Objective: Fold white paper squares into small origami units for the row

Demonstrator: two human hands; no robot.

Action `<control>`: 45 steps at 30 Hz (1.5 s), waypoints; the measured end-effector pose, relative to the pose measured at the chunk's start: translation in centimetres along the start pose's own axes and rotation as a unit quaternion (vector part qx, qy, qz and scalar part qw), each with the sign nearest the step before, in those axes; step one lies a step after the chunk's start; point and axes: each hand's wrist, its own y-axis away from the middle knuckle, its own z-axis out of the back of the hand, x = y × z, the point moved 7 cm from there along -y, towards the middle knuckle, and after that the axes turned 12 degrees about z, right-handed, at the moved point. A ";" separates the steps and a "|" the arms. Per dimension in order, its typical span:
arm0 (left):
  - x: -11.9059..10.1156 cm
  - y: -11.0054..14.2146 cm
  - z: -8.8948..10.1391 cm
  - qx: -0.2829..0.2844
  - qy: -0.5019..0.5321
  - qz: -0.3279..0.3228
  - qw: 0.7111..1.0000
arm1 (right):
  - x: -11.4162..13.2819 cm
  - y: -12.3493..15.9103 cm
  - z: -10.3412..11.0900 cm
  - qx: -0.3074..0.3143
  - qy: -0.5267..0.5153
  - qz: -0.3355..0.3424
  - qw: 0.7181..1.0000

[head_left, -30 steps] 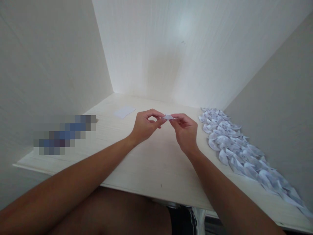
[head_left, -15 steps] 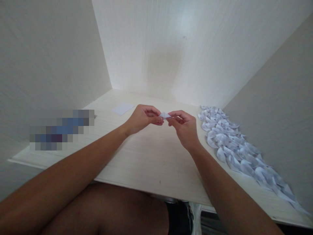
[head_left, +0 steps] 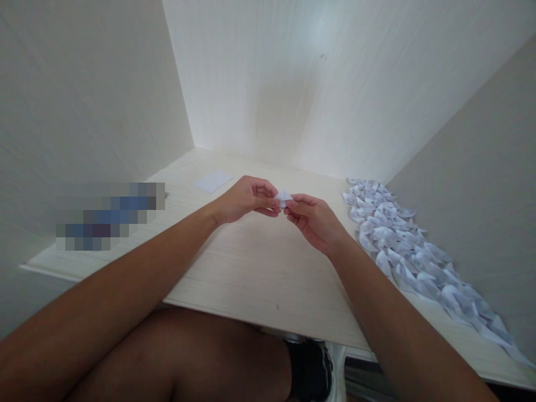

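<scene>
A small folded piece of white paper [head_left: 284,196] is held up above the table between both hands, its top coming to a low point. My left hand [head_left: 247,198] pinches its left side between thumb and fingers. On the right side, my right hand [head_left: 312,218] grips it the same way, thumb in front. Fingertips cover the lower edges, so the full shape of the fold is hidden.
Many folded white paper pieces [head_left: 385,234] lie in a long heap along the right wall. A flat white sheet [head_left: 213,181] rests at the back left of the pale table [head_left: 251,273]. A pixelated patch [head_left: 113,215] covers something at the left.
The folded paper has turned slightly, showing more of its pointed top. My right hand has shifted its grip, with the thumb now stretched along the paper. The whole view has moved a little.
</scene>
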 end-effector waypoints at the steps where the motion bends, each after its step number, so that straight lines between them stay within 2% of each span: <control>1: 0.0 0.0 0.0 -0.002 -0.005 -0.008 1.000 | 0.2 0.0 0.1 -0.004 0.011 0.012 1.000; 4: -0.1 0.0 -0.1 0.001 -0.021 -0.026 0.999 | 0.7 0.0 0.1 -0.001 0.046 0.041 0.998; 11: 0.0 0.1 -0.7 0.040 -0.008 -0.017 0.999 | 2.0 0.0 -0.5 0.071 0.092 0.068 0.991; 18: 0.2 0.0 -0.7 0.033 0.028 -0.014 0.999 | 1.9 -0.3 -0.2 0.061 0.161 0.102 0.980; 21: 0.0 0.1 -0.5 0.009 0.016 -0.040 0.999 | 2.9 0.0 -0.2 0.019 0.263 0.195 0.945; 24: -0.5 0.3 -0.7 -0.014 -0.015 -0.072 0.997 | 4.6 1.1 -1.0 -0.008 0.377 0.315 0.871; 26: -1.2 0.7 -0.9 -0.023 -0.030 -0.102 0.994 | 5.5 1.9 -1.6 -0.014 0.406 0.366 0.837; 28: -2.4 1.3 -1.2 -0.021 -0.045 -0.141 0.989 | 6.1 2.6 -2.0 -0.019 0.400 0.398 0.825; 31: -4.1 2.7 -1.8 0.000 -0.094 -0.197 0.976 | 6.7 3.3 -2.5 -0.002 0.367 0.425 0.827; 34: -5.6 4.6 -2.3 -0.011 -0.204 -0.258 0.944 | 6.9 3.8 -3.2 0.023 0.367 0.455 0.811; 37: -6.5 6.4 -2.8 -0.101 -0.359 -0.323 0.870 | 6.8 4.2 -3.4 0.016 0.407 0.482 0.776; 40: -6.7 7.4 -3.5 -0.170 -0.455 -0.356 0.798 | 6.6 4.3 -3.3 -0.002 0.444 0.493 0.748; 45: -6.1 7.1 -4.2 -0.178 -0.510 -0.356 0.762 | 6.6 4.6 -3.3 -0.023 0.476 0.507 0.718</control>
